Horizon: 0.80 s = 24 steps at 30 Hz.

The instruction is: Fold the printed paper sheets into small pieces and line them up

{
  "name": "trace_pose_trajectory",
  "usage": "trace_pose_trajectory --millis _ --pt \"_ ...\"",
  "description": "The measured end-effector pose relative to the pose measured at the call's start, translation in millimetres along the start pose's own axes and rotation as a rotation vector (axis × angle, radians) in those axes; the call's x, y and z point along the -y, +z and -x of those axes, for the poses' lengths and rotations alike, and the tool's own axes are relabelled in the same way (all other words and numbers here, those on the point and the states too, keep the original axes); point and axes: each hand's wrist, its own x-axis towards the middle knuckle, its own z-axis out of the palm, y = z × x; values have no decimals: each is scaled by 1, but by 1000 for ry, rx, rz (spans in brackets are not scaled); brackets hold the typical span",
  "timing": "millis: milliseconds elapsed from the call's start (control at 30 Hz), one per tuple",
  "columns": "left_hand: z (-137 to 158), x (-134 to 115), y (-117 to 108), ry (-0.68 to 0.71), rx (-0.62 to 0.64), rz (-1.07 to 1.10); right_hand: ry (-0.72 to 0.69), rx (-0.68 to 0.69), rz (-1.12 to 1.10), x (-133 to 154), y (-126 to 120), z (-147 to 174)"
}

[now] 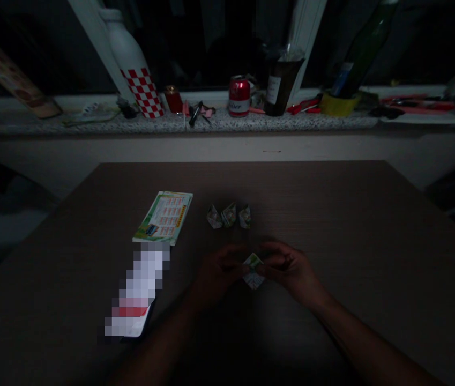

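Note:
Between my two hands is a small folded piece of printed paper (pixel 254 280), diamond-shaped, with a green patch near its top. My left hand (pixel 221 271) pinches its left corner between thumb and fingers. On the opposite side, my right hand (pixel 291 265) grips the right corner the same way. Just beyond the hands, three small folded paper boats stand in a row on the table: a left one (pixel 214 217), a middle one (pixel 229 215) and a right one (pixel 245 216). Dim light hides the finer folds.
A stack of printed leaflets (pixel 166 217) lies left on the brown table (pixel 332 203), with a lit, blurred-out phone (pixel 141 287) below it. Along the granite sill (pixel 219 124) stand a checkered bottle (pixel 141 80), a red can (pixel 239 96), a dark cup (pixel 281 86) and a green bottle (pixel 366 48).

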Motion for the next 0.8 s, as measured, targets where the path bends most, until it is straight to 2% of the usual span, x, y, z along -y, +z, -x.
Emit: trace_pose_trajectory --millis 400,500,633,700,800 --pt "-1 1 -3 104 -148 -48 0 -105 -19 3 4 -1" --pt "-1 -1 -3 133 -174 -27 -45 -34 -85 -2 0 -3" --pt "-2 5 3 129 -196 156 -99 82 -142 -5 -4 -6" --pt "-3 10 8 127 -161 231 -107 180 -114 -5 -4 -6" --pt "-5 15 18 134 -34 353 -133 292 -95 -3 0 -4"
